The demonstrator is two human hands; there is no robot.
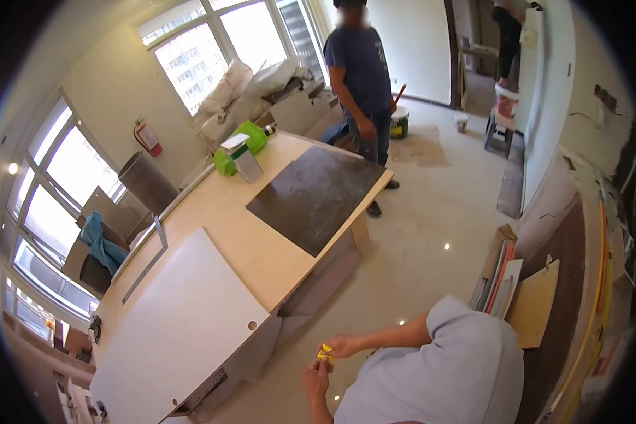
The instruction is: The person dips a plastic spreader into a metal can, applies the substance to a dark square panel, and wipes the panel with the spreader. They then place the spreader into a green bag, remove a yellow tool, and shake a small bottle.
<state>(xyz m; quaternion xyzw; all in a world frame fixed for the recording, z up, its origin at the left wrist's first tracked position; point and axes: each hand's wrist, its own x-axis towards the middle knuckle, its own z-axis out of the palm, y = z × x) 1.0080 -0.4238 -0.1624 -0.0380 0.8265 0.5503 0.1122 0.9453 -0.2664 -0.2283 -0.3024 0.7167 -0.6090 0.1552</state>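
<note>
My right hand (340, 346) is closed around a small yellow object (325, 351) whose kind I cannot make out. Just below it, my left hand (316, 376) is also closed, with its fingers against the lower part of that object. Both hands are close together in front of my grey shirt, above the floor and to the near side of the worktable. Closest to them on the table is a large pale panel (184, 304) with round holes near its edge.
On the wooden worktable (290, 275) lie a dark board (318, 194), a metal square (148, 261) and a green bag (251, 141). Another person (360, 71) stands beyond it. Boards and strips (505, 283) lean at the right wall. A further person (507, 35) is in the doorway.
</note>
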